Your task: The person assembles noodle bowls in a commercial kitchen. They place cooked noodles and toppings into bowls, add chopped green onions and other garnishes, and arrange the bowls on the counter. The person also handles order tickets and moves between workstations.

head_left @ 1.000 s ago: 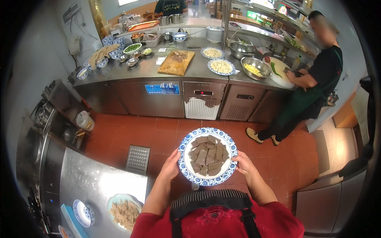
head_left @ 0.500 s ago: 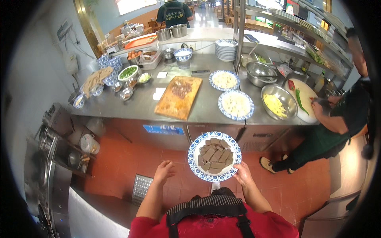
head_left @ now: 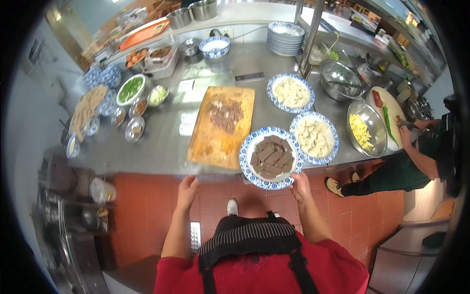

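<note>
Right hand (head_left: 302, 188) holds a blue-rimmed plate (head_left: 246, 159) of brown slices (head_left: 272, 157) at the counter's (head_left: 161, 157) front edge.
Its fingers pinch the rim at lower right; the left hand (head_left: 187, 191) is free, fingers loosely curled, near the edge. The plate overlaps the board's (head_left: 200, 147) near corner in view; whether it touches the counter, I cannot tell. Brown bits (head_left: 226, 115) lie on the board. To the right, a near dish (head_left: 334, 142) and a far dish (head_left: 273, 88) hold pale pieces, and a steel bowl (head_left: 379, 125) holds yellow ones. To the left, a white bowl (head_left: 119, 98) holds chopped greens (head_left: 131, 90); behind it, eggs (head_left: 136, 57) fill a pot.
</note>
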Available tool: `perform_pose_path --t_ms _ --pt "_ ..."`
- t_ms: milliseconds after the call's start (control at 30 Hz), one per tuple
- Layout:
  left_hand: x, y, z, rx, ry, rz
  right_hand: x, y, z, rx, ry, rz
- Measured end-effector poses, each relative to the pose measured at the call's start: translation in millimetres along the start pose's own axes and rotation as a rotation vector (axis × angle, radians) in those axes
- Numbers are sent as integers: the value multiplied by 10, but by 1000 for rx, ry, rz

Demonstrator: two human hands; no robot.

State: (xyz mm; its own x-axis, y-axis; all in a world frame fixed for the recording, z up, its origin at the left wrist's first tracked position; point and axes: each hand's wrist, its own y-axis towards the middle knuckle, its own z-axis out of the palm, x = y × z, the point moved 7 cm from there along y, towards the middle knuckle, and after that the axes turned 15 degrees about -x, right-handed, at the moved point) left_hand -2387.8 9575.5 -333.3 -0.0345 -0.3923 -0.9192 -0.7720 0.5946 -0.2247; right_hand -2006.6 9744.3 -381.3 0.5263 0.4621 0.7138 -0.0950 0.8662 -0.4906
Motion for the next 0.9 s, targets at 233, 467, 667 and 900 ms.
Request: perform_pose_path --t_ms 233,467,667,900 --pt "-56 953 261 68 202 161 -69 -48 258 -74 140 -108" --pt "-612 1179 341 -158 663 481 -18 -55 258 -193 102 -137" --pt "-557 1307 534 -149 686 318 -8 -95 324 -170 75 -132" --pt "-462 1281 626 -202 414 366 58 -88 349 -183 91 -134"
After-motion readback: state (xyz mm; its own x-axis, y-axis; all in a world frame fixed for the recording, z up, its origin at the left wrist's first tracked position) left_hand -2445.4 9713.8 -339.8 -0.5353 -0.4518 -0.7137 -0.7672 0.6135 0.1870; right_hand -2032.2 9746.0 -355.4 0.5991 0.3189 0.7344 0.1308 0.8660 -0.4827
